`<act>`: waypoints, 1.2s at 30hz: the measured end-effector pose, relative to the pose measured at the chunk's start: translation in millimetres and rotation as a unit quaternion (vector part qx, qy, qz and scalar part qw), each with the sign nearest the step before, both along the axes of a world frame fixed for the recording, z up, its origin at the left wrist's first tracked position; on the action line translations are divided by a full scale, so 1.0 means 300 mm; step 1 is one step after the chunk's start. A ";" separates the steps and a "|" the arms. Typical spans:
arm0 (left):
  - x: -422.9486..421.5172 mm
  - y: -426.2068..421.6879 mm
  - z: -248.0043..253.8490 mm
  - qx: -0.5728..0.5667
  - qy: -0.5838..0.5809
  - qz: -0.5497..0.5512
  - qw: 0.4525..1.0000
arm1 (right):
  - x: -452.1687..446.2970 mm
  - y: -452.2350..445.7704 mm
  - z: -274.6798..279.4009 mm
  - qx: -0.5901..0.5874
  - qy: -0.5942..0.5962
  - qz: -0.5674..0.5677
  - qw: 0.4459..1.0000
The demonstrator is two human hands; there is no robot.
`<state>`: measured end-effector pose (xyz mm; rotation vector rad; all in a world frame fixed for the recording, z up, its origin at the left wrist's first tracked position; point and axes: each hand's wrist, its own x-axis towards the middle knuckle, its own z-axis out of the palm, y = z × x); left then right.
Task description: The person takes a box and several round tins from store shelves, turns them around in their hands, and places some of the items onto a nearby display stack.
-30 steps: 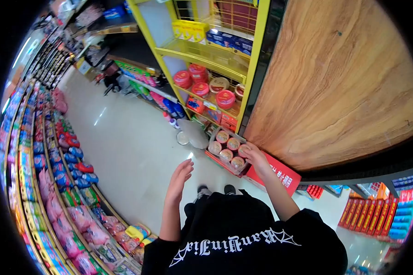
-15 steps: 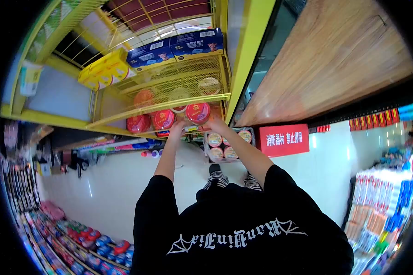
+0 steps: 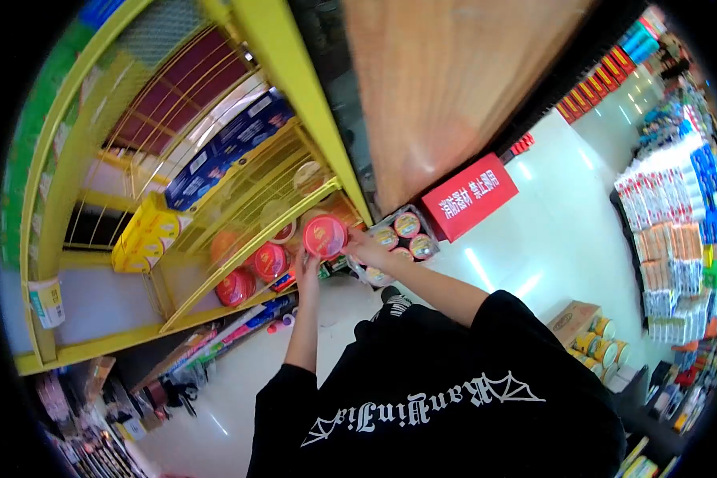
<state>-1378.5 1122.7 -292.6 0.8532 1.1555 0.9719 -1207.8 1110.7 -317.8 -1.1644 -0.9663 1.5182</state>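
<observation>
A round red-lidded tub (image 3: 324, 236) is held between my two hands at the front of the yellow shelf (image 3: 251, 256). My left hand (image 3: 307, 267) is at its lower left side, with fingers against it. At its right side my right hand (image 3: 362, 247) has its fingers curled at the rim. Two more red tubs, one nearer (image 3: 270, 260) and one farther left (image 3: 236, 287), stand on the shelf. Below my right forearm lies a clear box of round tubs (image 3: 407, 225), partly hidden by the arm.
Blue boxes (image 3: 223, 151) and a yellow box (image 3: 150, 233) stand on the upper shelf. A red box with white writing (image 3: 470, 197) is on the floor beside the wooden panel (image 3: 446, 80). Stacked packs (image 3: 665, 231) and a carton with yellow cans (image 3: 573, 323) are at the right.
Both hands went from apart and low to the shelf front. The red tub is now held between them, slightly lower in view than half a second ago. The view has turned.
</observation>
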 end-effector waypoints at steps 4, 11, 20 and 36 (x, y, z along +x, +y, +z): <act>0.125 -0.171 0.023 0.051 0.040 0.030 0.997 | 0.089 -0.180 0.090 -0.013 0.006 -0.136 0.991; 0.514 -0.450 0.099 0.023 -0.039 -0.110 0.993 | 0.512 -0.624 0.166 -0.030 -0.155 -0.301 0.940; 1.191 -0.925 0.412 -0.066 -0.126 -0.466 0.873 | 0.979 -1.520 0.518 -0.078 -0.040 -0.415 0.906; 1.914 -1.634 0.635 -0.072 -0.051 -0.888 0.452 | 0.973 -2.372 0.687 0.018 0.070 -0.763 0.643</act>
